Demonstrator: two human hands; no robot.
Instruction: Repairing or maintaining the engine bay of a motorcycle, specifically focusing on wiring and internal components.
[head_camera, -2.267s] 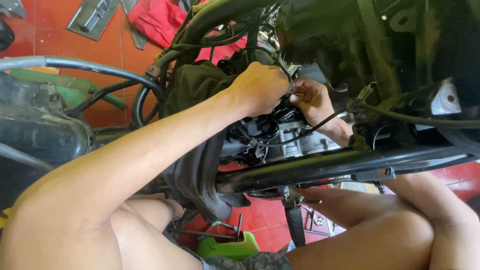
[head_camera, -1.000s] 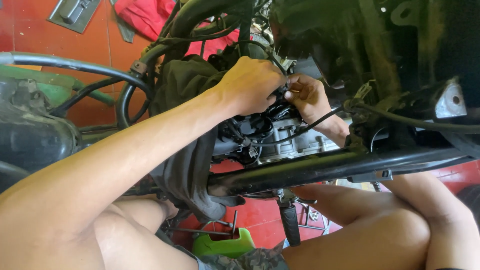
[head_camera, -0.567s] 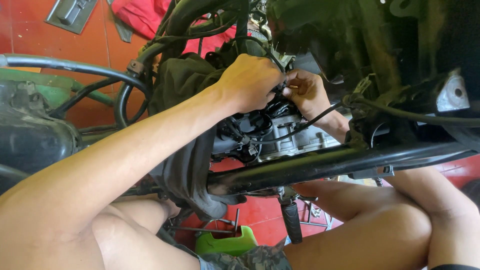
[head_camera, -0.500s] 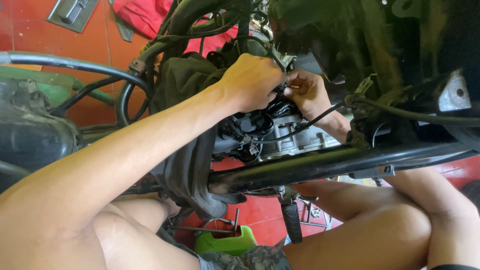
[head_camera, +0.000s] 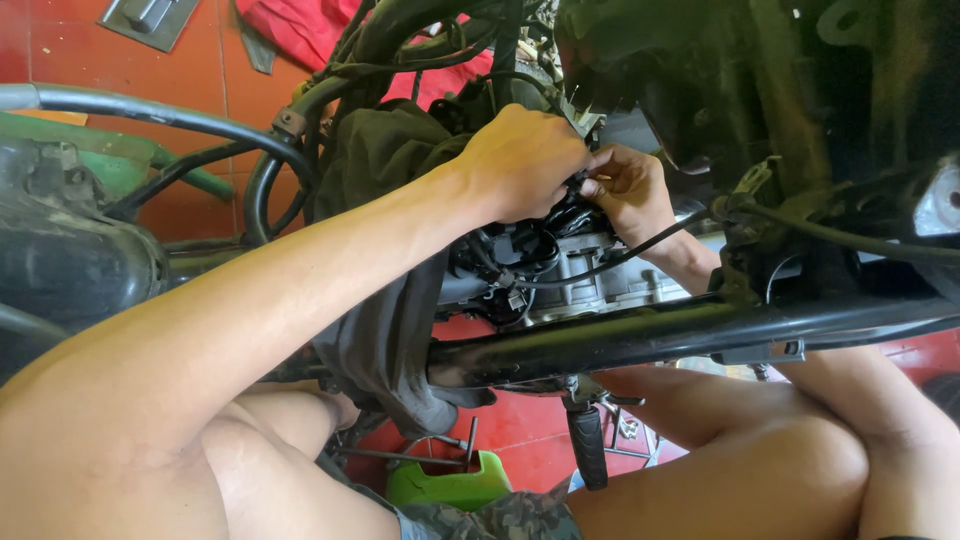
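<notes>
Both my hands meet at a small black part (head_camera: 579, 186) among the wires above the grey engine (head_camera: 600, 278) of a motorcycle. My left hand (head_camera: 522, 160) reaches in from the lower left, fingers curled and pinched on the part. My right hand (head_camera: 628, 192) comes up from behind the black frame tube (head_camera: 650, 335), and its fingertips grip the same part from the right. My fingers hide most of the part. A thin black cable (head_camera: 655, 238) runs past my right wrist.
A dark cloth (head_camera: 385, 320) hangs over the frame below my left forearm. Black hoses and a grey bar (head_camera: 130, 105) curve at the left. A footpeg (head_camera: 587, 447) and a green container (head_camera: 450, 487) sit over the red tiled floor (head_camera: 520, 430). A red cloth (head_camera: 295, 30) lies at the top.
Both hands have stayed at the same spot on the wiring, with only small finger movements. The view has shifted slightly.
</notes>
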